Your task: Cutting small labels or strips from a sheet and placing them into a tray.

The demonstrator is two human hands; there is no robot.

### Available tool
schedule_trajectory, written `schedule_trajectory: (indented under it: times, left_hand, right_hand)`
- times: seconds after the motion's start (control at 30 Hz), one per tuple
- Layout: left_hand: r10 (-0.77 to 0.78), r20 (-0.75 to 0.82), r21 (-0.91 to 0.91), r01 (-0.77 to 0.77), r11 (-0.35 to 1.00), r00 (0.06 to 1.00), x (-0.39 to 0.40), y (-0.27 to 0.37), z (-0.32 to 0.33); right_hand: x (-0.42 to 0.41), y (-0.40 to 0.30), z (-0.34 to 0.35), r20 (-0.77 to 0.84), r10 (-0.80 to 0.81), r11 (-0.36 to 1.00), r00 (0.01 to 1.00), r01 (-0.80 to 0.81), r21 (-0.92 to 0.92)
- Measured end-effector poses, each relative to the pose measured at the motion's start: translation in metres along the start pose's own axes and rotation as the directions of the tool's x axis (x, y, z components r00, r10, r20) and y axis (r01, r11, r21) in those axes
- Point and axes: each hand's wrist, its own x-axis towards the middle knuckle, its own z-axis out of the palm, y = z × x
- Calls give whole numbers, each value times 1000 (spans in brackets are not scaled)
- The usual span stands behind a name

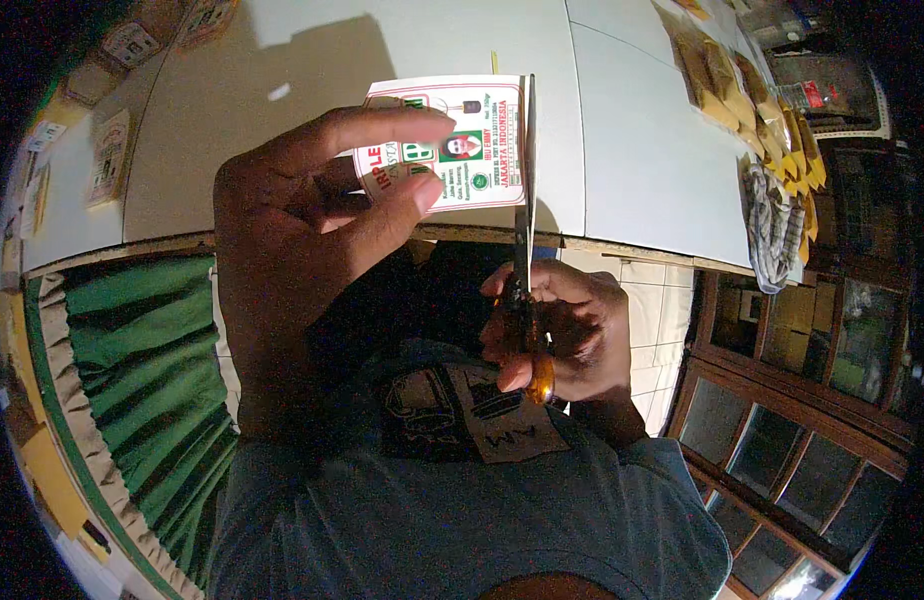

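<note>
My left hand (312, 180) pinches a printed paper label (492, 157) between thumb and fingers, raised above the near edge of the white table. The label is white with red borders, green panels, a small portrait and writing. My right hand (559, 330) grips a pair of scissors (523, 247) by amber-coloured handles. The blades point away from me and run along the label's right edge, seen nearly edge-on. Whether the blades are apart cannot be told. A narrow strip of white paper shows beside them.
On the white table (627, 135), filled yellow-brown packets (732, 97) lie at the right beside a crumpled striped cloth (769, 225). Stacks of printed labels (110, 159) lie at the left. A green curtain (146, 375) hangs below left; a wooden glass-paned cabinet (754, 442) stands at the lower right.
</note>
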Motion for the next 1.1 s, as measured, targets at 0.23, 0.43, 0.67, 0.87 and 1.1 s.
schedule_trajectory:
  times: [0.23,0.43,0.67,0.87,1.1]
  left_hand:
    - [8,-8,-20,-8,1000,1000,2,-4,3]
    - [15,-6,-30,-16,999,1000,2,-3,2]
    - [-11,-29,-29,10,1000,1000,2,1,4]
    - [-165,39,-3,165,986,986,3,-2,-2]
    - [-102,49,-63,105,992,994,9,-10,-4]
  right_hand:
    - [-2,2,5,-80,-37,999,996,39,21]
    - [-3,13,2,-93,-67,997,993,70,31]
    - [3,0,0,-32,47,988,998,-41,147]
    - [14,-8,-3,-40,43,999,998,-43,-7]
    - [23,-13,5,-107,107,986,989,-91,142]
